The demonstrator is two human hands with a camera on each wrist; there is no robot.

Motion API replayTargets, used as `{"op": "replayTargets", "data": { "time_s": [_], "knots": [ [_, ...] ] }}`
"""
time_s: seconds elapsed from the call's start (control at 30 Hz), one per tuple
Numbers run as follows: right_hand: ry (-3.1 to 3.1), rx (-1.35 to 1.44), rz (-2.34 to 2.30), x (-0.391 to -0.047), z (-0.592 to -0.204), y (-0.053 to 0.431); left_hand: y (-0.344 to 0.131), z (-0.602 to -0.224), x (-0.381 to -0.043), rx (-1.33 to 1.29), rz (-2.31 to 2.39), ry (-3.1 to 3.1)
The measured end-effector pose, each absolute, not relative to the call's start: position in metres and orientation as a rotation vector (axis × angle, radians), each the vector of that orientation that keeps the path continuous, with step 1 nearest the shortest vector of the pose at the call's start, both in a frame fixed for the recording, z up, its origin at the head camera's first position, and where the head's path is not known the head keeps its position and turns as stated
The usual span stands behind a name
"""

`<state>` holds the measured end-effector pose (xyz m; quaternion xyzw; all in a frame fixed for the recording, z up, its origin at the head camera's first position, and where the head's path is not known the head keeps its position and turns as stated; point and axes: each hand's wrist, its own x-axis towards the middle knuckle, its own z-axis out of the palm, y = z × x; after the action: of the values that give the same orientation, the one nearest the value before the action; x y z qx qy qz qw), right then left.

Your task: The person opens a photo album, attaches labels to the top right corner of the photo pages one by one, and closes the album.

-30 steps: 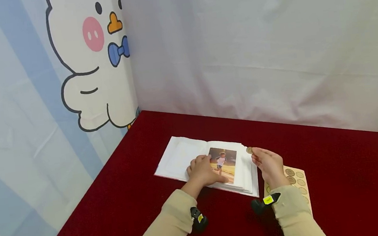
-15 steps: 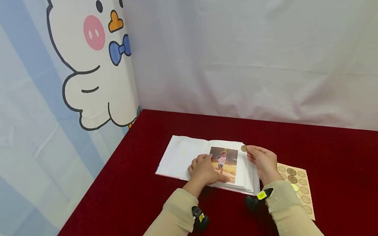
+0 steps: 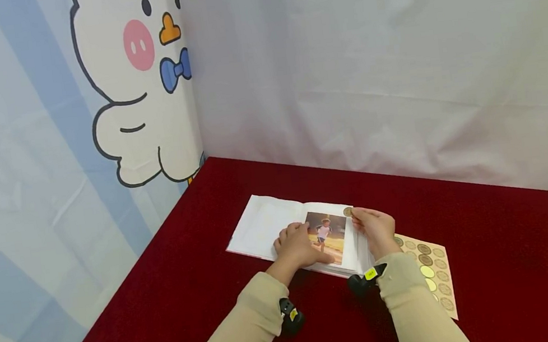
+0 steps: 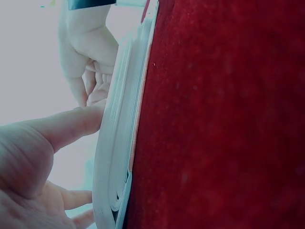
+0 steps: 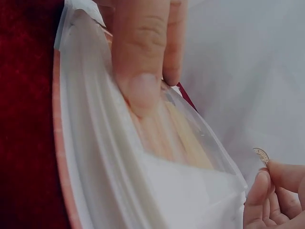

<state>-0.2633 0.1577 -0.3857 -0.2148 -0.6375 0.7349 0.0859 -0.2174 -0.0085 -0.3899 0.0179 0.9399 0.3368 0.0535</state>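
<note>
An open photo album (image 3: 264, 220) lies on the table, with a photo (image 3: 334, 237) of a running child on its right page. My left hand (image 3: 296, 247) rests on the album, fingers spread along the photo's left side and thumb near its lower edge. In the left wrist view that thumb (image 4: 76, 126) lies against the top page. My right hand (image 3: 378, 229) pinches a round brown sticker (image 3: 347, 211) by its edge, above the page's upper right corner. The right wrist view shows the sticker (image 5: 260, 155) between thumb and finger, apart from the page.
A sheet of round stickers (image 3: 442, 281), with several bright yellow circles, lies right of the album, partly behind the right forearm. Dark red cloth (image 3: 169, 318) covers the table. White curtain (image 3: 369, 70) and a cartoon-printed curtain (image 3: 146, 118) stand behind and at left.
My right hand has moved left with the sticker, from beside the album to over the page's upper right corner. More of the sticker sheet now shows. My left hand stays on the page.
</note>
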Motion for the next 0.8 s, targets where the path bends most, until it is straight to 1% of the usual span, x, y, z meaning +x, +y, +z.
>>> {"op": "replayTargets", "data": {
  "time_s": [0.37,0.8],
  "knots": [
    [-1.915,-0.644,2.202,-0.2670,-0.3893,0.1549,-0.0090,-0.3891,-0.2176,0.046,1.023,2.842],
    [-2.065,-0.709,2.090,-0.2724,-0.3874,0.1520,-0.0098,-0.3898,-0.2185,0.054,1.000,2.836]
  ]
}}
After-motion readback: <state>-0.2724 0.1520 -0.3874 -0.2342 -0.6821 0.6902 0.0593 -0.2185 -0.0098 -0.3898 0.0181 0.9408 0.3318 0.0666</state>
